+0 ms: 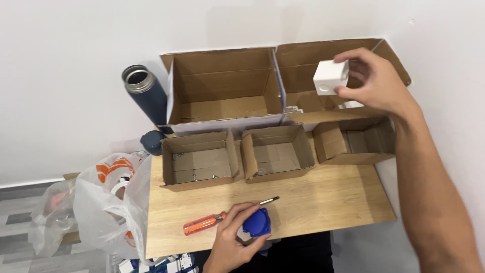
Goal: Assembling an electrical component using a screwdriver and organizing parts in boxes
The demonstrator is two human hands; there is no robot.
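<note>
Setting: white wall behind a light wooden tabletop (323, 202), seen from above.
Right hand: the right hand (376, 81) is raised over the far right of the table, its fingers curled about a small white plastic cube-shaped box (331, 77).
Box and fingers: the box sits at the fingertips, thumb under its near right corner, the other fingers over its top and far side; its left face and round-marked front show bare.
Below the box: a large open cardboard carton (303, 60) at the far right, with another large open cardboard carton (222, 86) to its left.
Left hand: the left hand (235, 237) rests at the near edge of the table, fingers loosely bent around a blue plastic fitting (257, 223).
Screwdriver: an orange-handled screwdriver (212, 221) lies on the wood under the left fingers, its tip pointing right and far.
Small boxes: three small open cardboard boxes (275, 151) stand in a row mid-table.
Left side: a dark blue metal flask (145, 93) stands open, its lid (152, 142) nearer; a white plastic bag with orange print (108, 202) hangs off the left edge.
</note>
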